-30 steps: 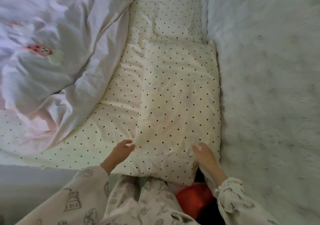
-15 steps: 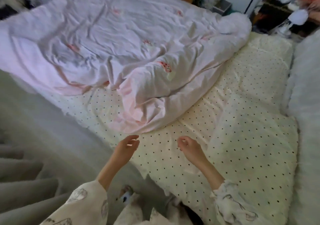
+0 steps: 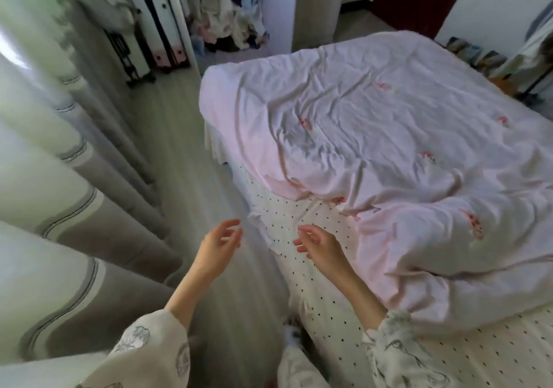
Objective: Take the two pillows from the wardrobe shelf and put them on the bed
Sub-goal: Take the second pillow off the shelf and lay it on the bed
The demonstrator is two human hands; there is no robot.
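Left hand (image 3: pixel 217 245) empty, fingers loose | right hand (image 3: pixel 321 244) empty above bed (image 3: pixel 299 217)

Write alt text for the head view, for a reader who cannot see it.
Both hands, left hand and right hand, hang open and empty beside a bed with a polka-dot sheet, a rumpled pink duvet on it. Curtains hang at left.

Single head view, looking forward-down from beside bed (image 3: pixel 299 226), close above both hands, toward wardrobe (image 3: pixel 227 13).

No legible text or labels anywhere.
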